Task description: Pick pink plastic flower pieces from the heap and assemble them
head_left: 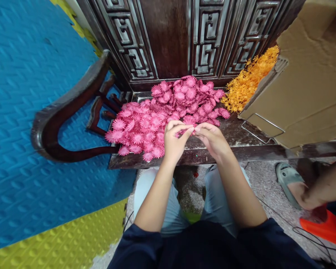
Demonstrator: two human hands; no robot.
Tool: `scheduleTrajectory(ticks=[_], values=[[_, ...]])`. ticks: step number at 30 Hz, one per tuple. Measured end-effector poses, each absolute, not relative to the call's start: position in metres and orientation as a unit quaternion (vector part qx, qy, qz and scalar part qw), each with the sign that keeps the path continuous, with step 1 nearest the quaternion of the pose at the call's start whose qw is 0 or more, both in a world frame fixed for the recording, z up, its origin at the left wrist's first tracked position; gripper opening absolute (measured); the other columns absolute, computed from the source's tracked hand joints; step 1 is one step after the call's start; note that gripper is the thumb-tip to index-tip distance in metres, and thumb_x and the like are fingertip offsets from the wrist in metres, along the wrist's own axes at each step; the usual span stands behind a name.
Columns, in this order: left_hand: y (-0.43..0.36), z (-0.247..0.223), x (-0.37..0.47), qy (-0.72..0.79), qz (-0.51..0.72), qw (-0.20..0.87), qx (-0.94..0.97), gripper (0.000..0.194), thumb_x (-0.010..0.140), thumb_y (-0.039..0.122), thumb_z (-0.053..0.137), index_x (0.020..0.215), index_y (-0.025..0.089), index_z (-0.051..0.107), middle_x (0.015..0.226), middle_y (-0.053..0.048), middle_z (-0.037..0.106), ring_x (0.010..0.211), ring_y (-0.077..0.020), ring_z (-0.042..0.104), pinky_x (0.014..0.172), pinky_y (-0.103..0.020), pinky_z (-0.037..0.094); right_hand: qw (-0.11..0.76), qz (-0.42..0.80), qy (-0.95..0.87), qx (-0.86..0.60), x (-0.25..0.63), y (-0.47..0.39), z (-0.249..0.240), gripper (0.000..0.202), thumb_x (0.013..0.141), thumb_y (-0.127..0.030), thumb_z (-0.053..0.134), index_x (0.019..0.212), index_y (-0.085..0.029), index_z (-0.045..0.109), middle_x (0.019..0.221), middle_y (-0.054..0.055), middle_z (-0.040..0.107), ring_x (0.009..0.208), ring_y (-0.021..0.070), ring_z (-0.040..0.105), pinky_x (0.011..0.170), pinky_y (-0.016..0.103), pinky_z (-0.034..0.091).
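Note:
Both hands meet over the front of a dark wooden bench. My left hand point(175, 141) is closed, thumb and fingers pinching a pink artificial flower point(189, 120). From the other side my right hand point(213, 139) grips the same piece, its fingertips nearly touching the left ones. Fingers cover most of the join, so its detail cannot be made out. Just behind and left of the hands lies a big heap of pink artificial flowers point(145, 125), frilly and star-shaped, spread along the bench.
Orange artificial flowers point(248, 80) lie against a large cardboard box point(305, 89) at right. A bent wire frame point(263, 129) rests by the box. The curved armrest point(42, 130) bounds the bench at left. Another person's foot in a grey clog point(288, 183) is on the floor at right.

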State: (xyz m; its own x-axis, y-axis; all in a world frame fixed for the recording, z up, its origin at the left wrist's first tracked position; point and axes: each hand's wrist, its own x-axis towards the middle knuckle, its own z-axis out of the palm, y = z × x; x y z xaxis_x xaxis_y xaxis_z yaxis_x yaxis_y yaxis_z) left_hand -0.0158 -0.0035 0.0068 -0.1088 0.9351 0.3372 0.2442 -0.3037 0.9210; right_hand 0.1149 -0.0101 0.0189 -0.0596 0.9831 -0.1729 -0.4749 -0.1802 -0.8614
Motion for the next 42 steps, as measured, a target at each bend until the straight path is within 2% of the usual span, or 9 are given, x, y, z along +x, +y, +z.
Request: scheduleTrajectory(ticks=[4,14,21,34,42], values=[[-0.0041,0.0081,-0.0181,0.491,0.545,0.306,0.607,0.006,0.074,0.026,0.071,0.078,0.024,0.076,0.087,-0.003,0.061,0.093,-0.0181,0.056,0.090,-0.035,0.042,0.549,0.656,-0.329,-0.400,0.1161,-0.0106,0.0206,0.014,0.057,-0.028,0.080,0.064,-0.021,0.070,0.066,-0.003,0.069,0.069,0.0103,0.062,0.078,0.027,0.049],[-0.0043,0.0096,-0.0176,0.490,0.543,0.330,0.597,0.006,0.073,0.028,0.072,0.075,0.023,0.075,0.086,-0.003,0.057,0.091,-0.0168,0.055,0.091,-0.034,0.042,0.557,0.642,-0.341,-0.402,0.1174,-0.0108,0.0209,0.010,0.058,-0.025,0.079,0.064,-0.021,0.072,0.067,-0.002,0.069,0.070,0.0104,0.061,0.079,0.028,0.048],[-0.0042,0.0075,-0.0155,0.474,0.559,0.391,0.557,0.008,0.074,0.029,0.069,0.071,0.022,0.073,0.084,-0.001,0.056,0.085,-0.0141,0.056,0.084,-0.029,0.043,0.552,0.649,-0.345,-0.394,0.1168,-0.0117,0.0218,0.010,0.059,-0.027,0.079,0.064,-0.023,0.072,0.068,-0.003,0.069,0.070,0.0106,0.060,0.077,0.027,0.048],[-0.0063,0.0092,-0.0121,0.523,0.530,0.290,0.602,0.007,0.077,0.023,0.065,0.071,0.021,0.066,0.087,-0.004,0.054,0.095,-0.0200,0.052,0.092,-0.035,0.038,0.552,0.645,-0.338,-0.406,0.1142,-0.0111,0.0215,0.010,0.057,-0.025,0.078,0.064,-0.022,0.070,0.066,-0.003,0.067,0.068,0.0106,0.058,0.076,0.027,0.048],[-0.0063,0.0007,-0.0104,0.506,0.535,0.283,0.614,0.014,0.090,0.026,0.047,0.077,0.021,0.052,0.086,-0.005,0.053,0.090,-0.0200,0.050,0.086,-0.034,0.038,0.541,0.645,-0.331,-0.427,0.1126,-0.0098,0.0202,0.012,0.062,-0.028,0.074,0.066,-0.019,0.066,0.066,-0.003,0.063,0.065,0.0091,0.057,0.075,0.027,0.046]])
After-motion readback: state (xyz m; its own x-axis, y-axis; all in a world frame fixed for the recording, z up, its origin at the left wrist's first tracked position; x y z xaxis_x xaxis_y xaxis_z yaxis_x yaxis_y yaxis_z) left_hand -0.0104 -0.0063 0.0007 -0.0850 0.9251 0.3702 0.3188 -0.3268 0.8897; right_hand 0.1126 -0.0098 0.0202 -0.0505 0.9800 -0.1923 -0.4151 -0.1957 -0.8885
